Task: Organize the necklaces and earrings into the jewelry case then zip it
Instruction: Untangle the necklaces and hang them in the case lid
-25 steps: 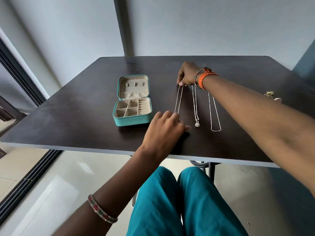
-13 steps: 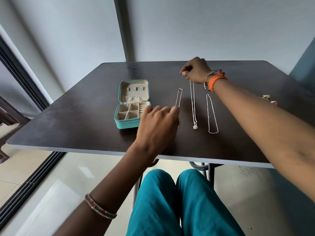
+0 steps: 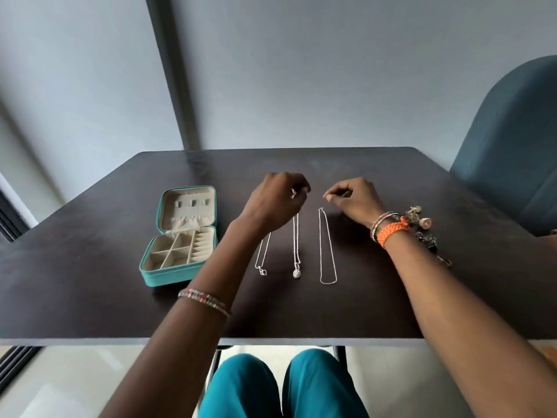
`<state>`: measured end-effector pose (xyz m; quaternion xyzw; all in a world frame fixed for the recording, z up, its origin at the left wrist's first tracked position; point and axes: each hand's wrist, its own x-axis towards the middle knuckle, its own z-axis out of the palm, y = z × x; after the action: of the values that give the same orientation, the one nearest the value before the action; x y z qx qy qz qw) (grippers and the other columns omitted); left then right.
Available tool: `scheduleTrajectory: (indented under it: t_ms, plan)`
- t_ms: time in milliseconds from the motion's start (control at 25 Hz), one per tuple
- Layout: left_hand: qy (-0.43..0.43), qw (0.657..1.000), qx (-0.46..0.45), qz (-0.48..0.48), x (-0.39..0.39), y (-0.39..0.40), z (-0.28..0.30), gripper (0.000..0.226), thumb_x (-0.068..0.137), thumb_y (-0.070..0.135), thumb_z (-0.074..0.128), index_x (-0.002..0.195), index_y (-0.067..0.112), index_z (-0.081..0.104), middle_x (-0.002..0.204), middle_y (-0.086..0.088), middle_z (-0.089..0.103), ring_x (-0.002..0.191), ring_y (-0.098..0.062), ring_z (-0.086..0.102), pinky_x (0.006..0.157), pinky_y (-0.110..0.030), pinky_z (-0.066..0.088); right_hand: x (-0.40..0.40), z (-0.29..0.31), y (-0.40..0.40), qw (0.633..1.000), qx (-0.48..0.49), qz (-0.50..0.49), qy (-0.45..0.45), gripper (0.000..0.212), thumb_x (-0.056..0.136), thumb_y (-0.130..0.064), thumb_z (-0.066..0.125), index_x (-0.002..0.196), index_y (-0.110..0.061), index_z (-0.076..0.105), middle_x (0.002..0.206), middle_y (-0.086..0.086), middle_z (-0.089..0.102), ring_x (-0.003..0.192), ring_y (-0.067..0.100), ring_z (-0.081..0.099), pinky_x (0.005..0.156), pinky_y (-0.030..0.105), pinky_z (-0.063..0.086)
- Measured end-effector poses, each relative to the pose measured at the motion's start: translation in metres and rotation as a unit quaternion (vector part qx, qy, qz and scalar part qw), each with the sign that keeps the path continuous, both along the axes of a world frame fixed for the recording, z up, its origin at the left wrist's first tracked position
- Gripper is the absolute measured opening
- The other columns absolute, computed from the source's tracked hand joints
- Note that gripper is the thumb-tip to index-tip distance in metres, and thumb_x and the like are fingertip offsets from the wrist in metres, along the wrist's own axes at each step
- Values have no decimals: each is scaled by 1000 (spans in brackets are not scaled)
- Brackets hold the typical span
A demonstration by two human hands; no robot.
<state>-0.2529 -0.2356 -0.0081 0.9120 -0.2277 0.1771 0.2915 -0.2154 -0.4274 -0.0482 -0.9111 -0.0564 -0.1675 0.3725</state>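
Head view shows the left hand [image 3: 275,200] pinching the top of the middle necklace [image 3: 296,245] and the right hand [image 3: 352,199] curled, apparently empty, beside the open jewelry case [image 3: 180,236]; lifting carelessly could tangle neighbouring chains.

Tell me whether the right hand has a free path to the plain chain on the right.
Probably yes. The right hand hovers just beyond the top end of the plain chain, and only bare table lies between them.

Dark matt wood-look table [image 3: 376,312], thin shiny silver-metal necklaces [image 3: 327,245] — teal case [image 3: 168,277], beige cloth-like lining
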Motion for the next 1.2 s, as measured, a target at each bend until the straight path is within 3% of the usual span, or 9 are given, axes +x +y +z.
scheduleTrajectory:
  t_ms: [160,280,560,800,960,1080,1200]
  plan:
    - [5,999,37,31,34,-5,-15,20,88,17,52,98,21,70,93,0,68,93,-22,60,76,-36,51,3,1,-1,994,-105,-1,32,5,75,-38,69,77,-33,70,83,-12,71,79,12,61,66,23,42]
    - [-31,998,19,43,40,2,-26,20,89,19,53,98,23,70,93,0,70,93,-20,57,76,-35,48,5,2,1,990,-139,11,36,11,76,-43,69,79,-33,70,83,-11,70,78,13,60,67,24,44]
    - [-49,998,-49,9,33,-4,-34,17,90,18,55,95,23,70,92,7,70,83,-11,54,75,-29,47,7,1,8,983,-179,8,50,7,85,-30,65,78,-29,64,74,-9,55,78,18,57,65,27,39]
    - [-35,995,-97,5,24,-6,-30,20,94,27,55,100,15,70,93,4,69,86,-12,58,72,-17,34,0,16,13,997,11,36,-69,13,85,-10,62,75,-19,61,74,-1,66,74,20,64,70,30,50]
    - [-38,998,-55,-8,22,-12,-33,27,96,31,51,110,14,67,105,-2,69,96,-14,58,73,-14,30,-10,21,20,990,15,51,-134,8,84,-8,62,78,-13,63,74,-2,66,71,18,62,65,27,49]
    - [-37,993,-105,-23,16,-14,-26,18,92,24,59,100,12,69,91,4,67,70,6,54,63,-7,32,-17,27,24,981,22,78,-177,11,83,-1,61,77,-10,63,72,-3,62,68,13,58,62,11,43]
    - [-5,984,-174,-32,14,-14,-20,12,87,20,61,82,12,68,75,5,66,58,8,53,60,-11,38,-21,34,28,974,111,98,-171,19,88,2,55,75,-13,57,70,1,61,65,14,61,65,17,50]
